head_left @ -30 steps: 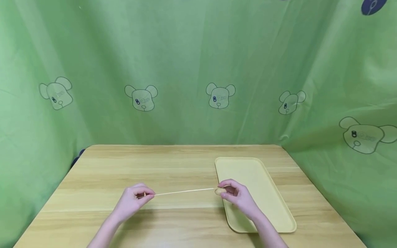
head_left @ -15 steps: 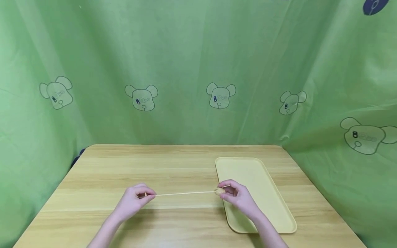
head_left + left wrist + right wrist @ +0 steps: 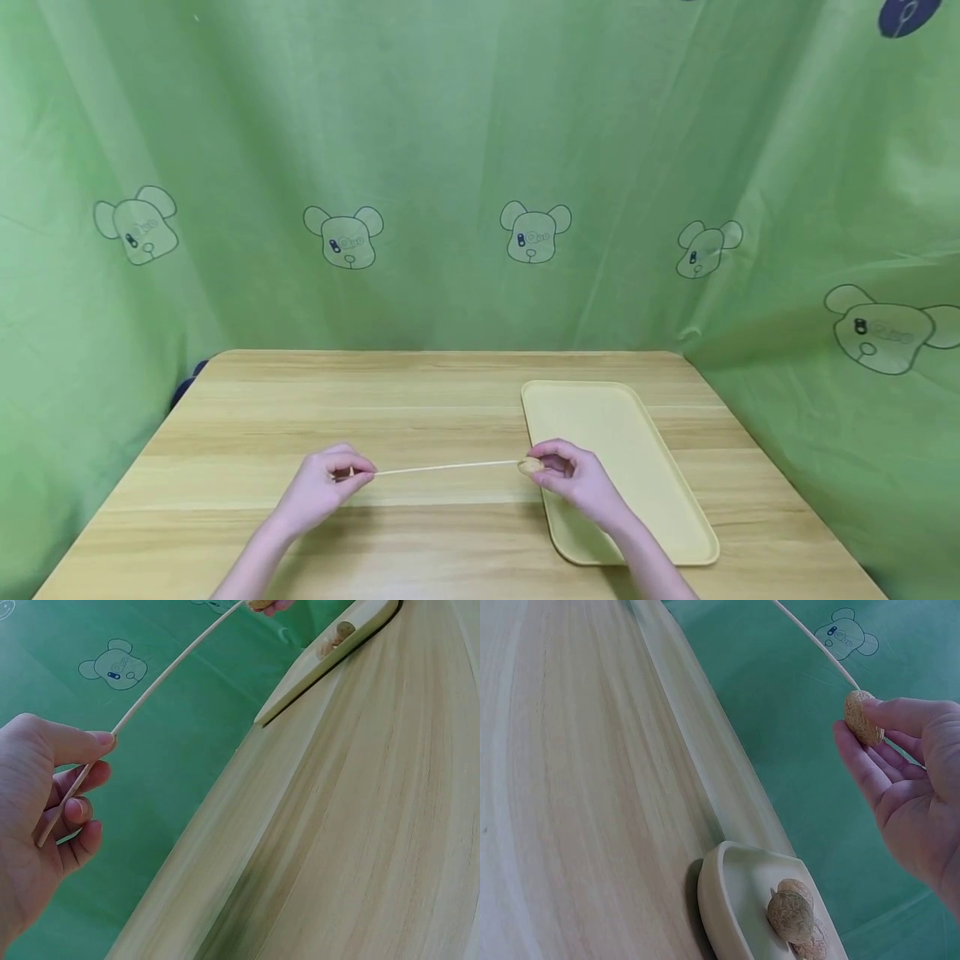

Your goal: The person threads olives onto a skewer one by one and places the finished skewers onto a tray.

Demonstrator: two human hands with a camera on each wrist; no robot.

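Observation:
My left hand (image 3: 324, 486) pinches a thin wooden skewer (image 3: 446, 467) between thumb and fingers, and the skewer's rear end lies against the palm in the left wrist view. My right hand (image 3: 581, 479) holds a tan, wrinkled oval ball (image 3: 864, 718) between thumb and fingertips. The skewer, nearly level and slightly bowed, runs across to the ball. Its far end meets the ball's surface in the right wrist view; whether it has gone in I cannot tell. Both hands are raised above the table, the right one over the left edge of a pale yellow tray (image 3: 622, 417).
In the tray lie a few similar brown balls (image 3: 790, 916), hidden by my right hand and forearm in the head view. The wood-grain table (image 3: 420, 550) carries the tray on its right side. A green curtain (image 3: 435, 292) with printed bear heads surrounds the table.
The skewer's right end has dropped slightly, from the ball's upper edge to its left end. The ball has turned a little in my right fingers. My left hand stays almost still.

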